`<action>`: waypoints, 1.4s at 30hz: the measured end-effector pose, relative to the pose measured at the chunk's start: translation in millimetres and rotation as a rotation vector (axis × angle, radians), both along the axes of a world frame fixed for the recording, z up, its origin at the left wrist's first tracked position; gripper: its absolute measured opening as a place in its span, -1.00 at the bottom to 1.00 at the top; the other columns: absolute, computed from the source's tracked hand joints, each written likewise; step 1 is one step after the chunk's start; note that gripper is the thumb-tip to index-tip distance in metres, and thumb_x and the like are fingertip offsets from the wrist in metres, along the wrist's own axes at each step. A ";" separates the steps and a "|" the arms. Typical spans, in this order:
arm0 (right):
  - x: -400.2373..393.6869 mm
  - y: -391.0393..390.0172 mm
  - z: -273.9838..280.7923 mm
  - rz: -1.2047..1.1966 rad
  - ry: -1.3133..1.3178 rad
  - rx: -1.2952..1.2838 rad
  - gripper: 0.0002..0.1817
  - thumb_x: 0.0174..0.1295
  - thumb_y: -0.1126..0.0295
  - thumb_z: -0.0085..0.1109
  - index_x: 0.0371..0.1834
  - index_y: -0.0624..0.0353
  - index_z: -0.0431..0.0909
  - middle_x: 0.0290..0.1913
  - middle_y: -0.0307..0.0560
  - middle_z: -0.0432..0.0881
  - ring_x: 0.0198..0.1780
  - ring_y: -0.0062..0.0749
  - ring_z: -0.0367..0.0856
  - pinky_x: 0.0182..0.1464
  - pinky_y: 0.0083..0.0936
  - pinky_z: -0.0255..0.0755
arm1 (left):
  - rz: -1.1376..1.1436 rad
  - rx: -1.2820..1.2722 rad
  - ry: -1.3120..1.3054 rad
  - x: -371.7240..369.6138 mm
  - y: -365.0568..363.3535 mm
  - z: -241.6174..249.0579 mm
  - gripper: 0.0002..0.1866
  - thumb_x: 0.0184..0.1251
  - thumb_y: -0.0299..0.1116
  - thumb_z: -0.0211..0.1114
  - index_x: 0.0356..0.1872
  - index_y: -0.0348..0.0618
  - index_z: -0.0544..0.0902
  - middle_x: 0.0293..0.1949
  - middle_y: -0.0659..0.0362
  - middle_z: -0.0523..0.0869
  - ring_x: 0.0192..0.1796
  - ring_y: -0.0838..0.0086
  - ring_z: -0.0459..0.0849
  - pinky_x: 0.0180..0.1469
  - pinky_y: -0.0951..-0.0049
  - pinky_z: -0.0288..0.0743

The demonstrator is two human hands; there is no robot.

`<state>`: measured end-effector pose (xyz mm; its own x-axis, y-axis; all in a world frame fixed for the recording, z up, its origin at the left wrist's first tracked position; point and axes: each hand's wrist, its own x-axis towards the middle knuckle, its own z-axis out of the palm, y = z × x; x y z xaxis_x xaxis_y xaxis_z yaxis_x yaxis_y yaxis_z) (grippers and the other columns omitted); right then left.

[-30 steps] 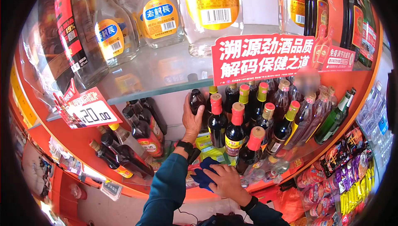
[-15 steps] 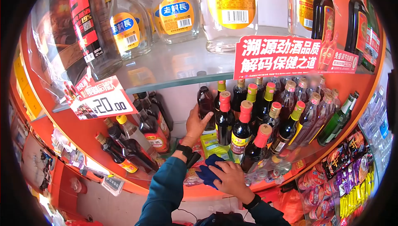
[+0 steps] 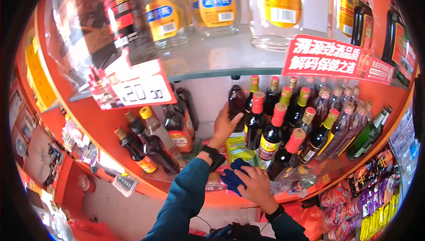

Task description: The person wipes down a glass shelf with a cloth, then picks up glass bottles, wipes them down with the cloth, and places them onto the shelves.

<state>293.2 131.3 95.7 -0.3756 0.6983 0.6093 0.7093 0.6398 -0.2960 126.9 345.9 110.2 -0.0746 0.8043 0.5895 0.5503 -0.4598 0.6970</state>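
**Left hand (image 3: 226,125) around a dark bottle (image 3: 236,94), right hand (image 3: 256,185) over blue cloth (image 3: 230,180)**

Far left, we note a glossy price card (image 3: 148,91), red and white, in front of the shelf. Below it lean several slim bottles, among them a clear one with a yellow cap (image 3: 145,112). Next to these, a broad-shouldered bottle (image 3: 180,130) wears a red label.

Moving right, we find the left hand closed on the lower body of the dark bottle, thumb across the front, fingers along its left side. The bottle is smooth, round-shouldered, upright, under the upper shelf's glass edge (image 3: 212,73). Just below lies a crinkly yellow-green packet (image 3: 241,149).

The cloth, soft and bunched into lobes, sits near the shelf's front edge. The right hand lies on it, knuckles bent; we cannot tell whether the fingers pinch it.

Beyond, we log a tight cluster of red-capped dark bottles (image 3: 268,147), a red sign (image 3: 338,59) with white lettering, green glass bottles (image 3: 368,135) and, lower down, shiny snack packets (image 3: 380,212).
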 end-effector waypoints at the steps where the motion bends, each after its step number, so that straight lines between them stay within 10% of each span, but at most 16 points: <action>1: -0.7 -0.3 0.4 0.021 -0.001 -0.005 -0.49 -0.14 0.28 0.24 0.03 -0.11 0.65 0.01 -0.20 0.58 -0.03 -0.23 0.52 -0.05 -0.23 0.43 | -0.002 -0.021 -0.022 0.8 -3.5 2.8 -0.17 0.14 0.08 0.40 0.35 -0.16 0.34 -0.04 -0.08 0.62 -0.11 0.12 0.65 -0.08 0.20 0.53; 13: -3.0 -0.4 2.2 -0.004 -0.032 0.002 -0.48 -0.17 0.30 0.23 0.01 -0.07 0.65 0.00 -0.16 0.59 0.00 -0.18 0.51 -0.01 -0.21 0.40 | -0.038 0.147 -0.258 -36.3 -191.6 60.7 -0.50 0.15 -0.45 0.42 0.15 -0.24 0.54 -0.09 0.03 0.65 -0.06 0.35 0.68 -0.18 0.43 0.62; 18: -4.8 -2.1 3.0 -0.009 -0.024 0.017 -0.48 -0.18 0.33 0.22 0.00 -0.04 0.65 -0.02 -0.13 0.59 -0.02 -0.17 0.52 -0.02 -0.20 0.40 | 0.293 0.376 -0.211 -86.4 -245.0 43.4 -0.63 0.08 -0.63 0.36 -0.02 -0.27 0.60 -0.10 0.06 0.63 -0.17 0.37 0.62 -0.04 0.44 0.53; 27: -8.6 -3.0 3.2 -0.020 -0.006 0.053 -0.49 -0.19 0.36 0.19 -0.01 0.00 0.65 -0.06 -0.10 0.60 -0.05 -0.14 0.52 -0.03 -0.18 0.39 | 0.510 0.391 -0.247 -143.2 -246.8 30.1 -0.45 0.18 -0.49 0.41 0.22 -0.23 0.44 0.04 0.13 0.50 -0.02 0.48 0.52 0.02 0.50 0.45; 42: -9.5 -7.8 8.6 -0.046 -0.002 0.022 -0.50 -0.17 0.40 0.19 -0.02 -0.02 0.66 -0.03 -0.15 0.60 -0.05 -0.14 0.52 -0.03 -0.22 0.41 | 0.199 0.010 -0.510 -161.4 -227.7 22.9 -0.22 0.19 -0.38 0.45 0.39 -0.26 0.23 0.15 0.12 0.52 0.15 0.43 0.51 0.24 0.42 0.36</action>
